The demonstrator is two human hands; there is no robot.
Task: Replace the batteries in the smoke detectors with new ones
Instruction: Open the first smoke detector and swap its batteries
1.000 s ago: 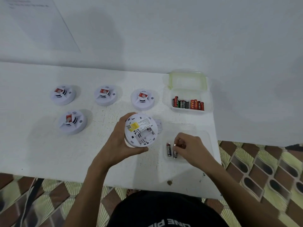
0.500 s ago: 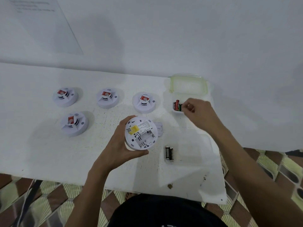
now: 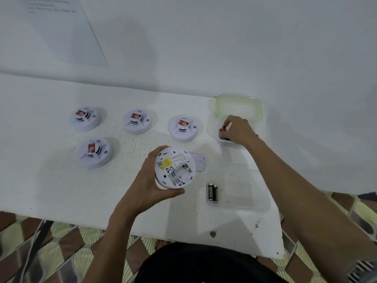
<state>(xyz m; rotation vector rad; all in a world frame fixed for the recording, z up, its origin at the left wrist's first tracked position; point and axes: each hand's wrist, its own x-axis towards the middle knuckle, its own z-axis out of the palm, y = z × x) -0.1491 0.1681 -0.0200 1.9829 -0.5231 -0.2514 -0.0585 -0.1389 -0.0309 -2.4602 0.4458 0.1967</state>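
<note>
My left hand [image 3: 149, 181] grips a white smoke detector [image 3: 175, 168] turned back-side up, its battery bay open and empty. The bay's cover [image 3: 199, 161] lies flat on the table just right of it. My right hand [image 3: 237, 130] reaches into a clear box [image 3: 221, 139] of new batteries and pinches a red battery [image 3: 223, 128] at the box's left end; the hand hides most of the other batteries. Two black used batteries [image 3: 213, 192] lie side by side in a clear tray [image 3: 244, 205] near the table's front right.
Several more white smoke detectors stand face up on the white table: three in a back row [image 3: 85, 119] [image 3: 137, 121] [image 3: 183, 128] and one in front [image 3: 95, 153]. The box's green-rimmed lid [image 3: 238, 106] lies behind it by the wall. The table's edge [image 3: 279, 237] ends right of the tray.
My right hand left the two black batteries in the near tray, moved back to the box of new batteries and now pinches one there. The left hand keeps holding the detector.
</note>
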